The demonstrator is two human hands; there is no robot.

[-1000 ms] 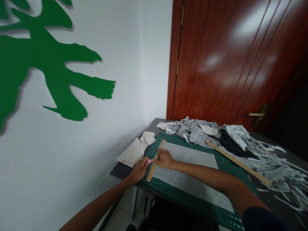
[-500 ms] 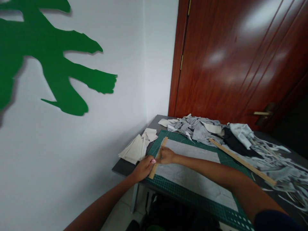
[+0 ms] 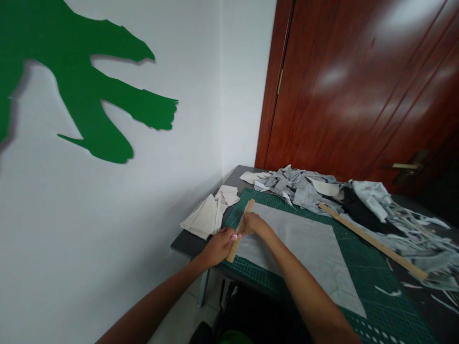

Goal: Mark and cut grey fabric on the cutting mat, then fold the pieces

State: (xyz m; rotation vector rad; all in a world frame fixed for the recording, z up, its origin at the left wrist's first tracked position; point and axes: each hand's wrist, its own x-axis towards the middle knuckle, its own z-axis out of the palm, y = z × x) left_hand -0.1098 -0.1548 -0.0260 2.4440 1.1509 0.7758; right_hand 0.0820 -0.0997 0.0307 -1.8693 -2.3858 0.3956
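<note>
My left hand (image 3: 220, 246) is closed at the near part of a narrow wooden ruler (image 3: 234, 251). Its fingertips meet the fingers of my right hand (image 3: 252, 223), which is curled over the ruler's middle. What either hand grips is hidden; a small pinkish spot shows between them. The ruler lies along the left edge of a grey fabric sheet (image 3: 304, 239). Beneath the fabric is a green gridded cutting mat (image 3: 380, 267).
Folded cream cloth pieces (image 3: 204, 217) lie left of the mat on the dark table (image 3: 186, 243). Grey fabric scraps (image 3: 296, 186) are heaped at the back. A longer wooden strip (image 3: 373, 241) rests to the right beside black cloth (image 3: 366, 212). A wall stands close on the left.
My right forearm has swung inward and nearer to my body, and the right wrist has turned. Both hands stay at the ruler. The whole view has shifted slightly.
</note>
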